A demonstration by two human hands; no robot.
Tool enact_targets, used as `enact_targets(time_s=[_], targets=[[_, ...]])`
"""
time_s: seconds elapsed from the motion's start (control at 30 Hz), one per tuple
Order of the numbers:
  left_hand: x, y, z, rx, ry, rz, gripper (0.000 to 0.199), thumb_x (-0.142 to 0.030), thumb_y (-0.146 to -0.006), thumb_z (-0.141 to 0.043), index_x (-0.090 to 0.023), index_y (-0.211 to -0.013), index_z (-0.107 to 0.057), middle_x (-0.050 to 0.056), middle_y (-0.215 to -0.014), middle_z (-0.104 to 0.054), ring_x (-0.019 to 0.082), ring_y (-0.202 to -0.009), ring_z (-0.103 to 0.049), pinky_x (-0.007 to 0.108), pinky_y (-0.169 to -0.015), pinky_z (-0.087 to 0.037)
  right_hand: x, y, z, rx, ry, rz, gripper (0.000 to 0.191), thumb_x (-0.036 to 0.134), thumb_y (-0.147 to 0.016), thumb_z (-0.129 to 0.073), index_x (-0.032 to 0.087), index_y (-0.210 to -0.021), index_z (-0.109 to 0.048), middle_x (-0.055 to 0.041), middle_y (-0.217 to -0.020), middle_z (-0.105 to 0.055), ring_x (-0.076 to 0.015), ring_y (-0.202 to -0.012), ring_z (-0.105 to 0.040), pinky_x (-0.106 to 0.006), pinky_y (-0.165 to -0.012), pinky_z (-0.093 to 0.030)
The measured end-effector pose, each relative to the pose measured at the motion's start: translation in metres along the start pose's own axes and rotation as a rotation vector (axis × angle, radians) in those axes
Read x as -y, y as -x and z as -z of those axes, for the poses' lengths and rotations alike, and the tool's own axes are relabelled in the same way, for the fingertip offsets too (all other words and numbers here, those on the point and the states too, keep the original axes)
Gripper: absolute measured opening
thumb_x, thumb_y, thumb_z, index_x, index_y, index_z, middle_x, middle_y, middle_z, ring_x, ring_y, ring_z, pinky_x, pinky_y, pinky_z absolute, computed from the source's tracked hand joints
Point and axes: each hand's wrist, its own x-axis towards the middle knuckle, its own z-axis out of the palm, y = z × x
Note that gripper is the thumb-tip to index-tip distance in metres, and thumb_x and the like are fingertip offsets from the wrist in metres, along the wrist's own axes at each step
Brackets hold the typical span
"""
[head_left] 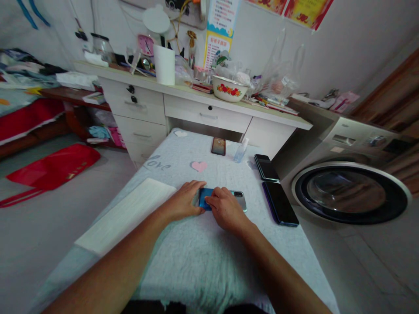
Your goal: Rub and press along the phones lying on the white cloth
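A phone (240, 201) with a blue and silver back lies face down on the cloth-covered table (196, 253), its camera end to the right. My left hand (187, 199) grips its blue left end between thumb and fingers. Bent over the middle of its back is my right hand (225, 207), fingers pressed together on the blue surface; whether they pinch anything is hidden. A folded white cloth or paper (127, 216) lies to the left, partly under my left forearm.
Two dark phones (280, 203) (266, 167) lie along the table's right edge. Farther back are a brown phone (218, 146) and a clear spray bottle (241, 151). Behind stands a white desk (193, 109); a washing machine (347, 144) is at right.
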Motion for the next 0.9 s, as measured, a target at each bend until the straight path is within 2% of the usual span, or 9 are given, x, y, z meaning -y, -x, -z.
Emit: enact_targets(time_s=[0.23,0.43,0.7,0.9], targets=[[0.002,0.002,0.002,0.036,-0.033,-0.038,0.074,-0.018,-0.061,-0.066,-0.021,-0.131,-0.044,0.01,-0.127,-0.052,0.03,-0.121,-0.047,0.045,-0.104,-0.038,0.003,-0.003,-0.009,-0.066,-0.102,-0.025,0.022,0.013,-0.092,-0.048,0.019,-0.095,-0.069,-0.0056,-0.093,-0.057,-0.0168,-0.086,-0.045,-0.027,-0.079,-0.034],[0.002,0.002,0.003,0.057,-0.046,-0.028,0.078,-0.014,-0.059,-0.063,-0.021,-0.134,-0.041,0.01,-0.13,-0.05,0.029,-0.123,-0.045,0.045,-0.106,-0.036,0.005,-0.003,-0.011,-0.066,-0.134,0.027,0.023,0.016,-0.092,-0.047,0.02,-0.091,-0.07,-0.0057,-0.091,-0.058,-0.0173,-0.085,-0.046,-0.028,-0.079,-0.035],[-0.004,0.003,0.006,0.086,-0.035,0.001,0.074,-0.014,-0.062,-0.058,-0.018,-0.134,-0.039,0.012,-0.131,-0.048,0.028,-0.121,-0.047,0.042,-0.101,-0.042,0.004,0.005,-0.006,-0.046,-0.23,0.088,0.027,0.01,-0.087,-0.049,0.023,-0.095,-0.072,-0.0036,-0.089,-0.057,-0.0161,-0.083,-0.045,-0.027,-0.076,-0.035],[-0.004,0.003,0.006,0.082,-0.06,-0.006,0.072,-0.014,-0.064,-0.057,-0.019,-0.134,-0.038,0.011,-0.13,-0.049,0.027,-0.119,-0.048,0.042,-0.099,-0.043,-0.002,0.009,-0.007,-0.067,-0.231,0.062,0.026,0.011,-0.084,-0.052,0.024,-0.095,-0.073,-0.0041,-0.089,-0.057,-0.0167,-0.085,-0.047,-0.028,-0.077,-0.036]])
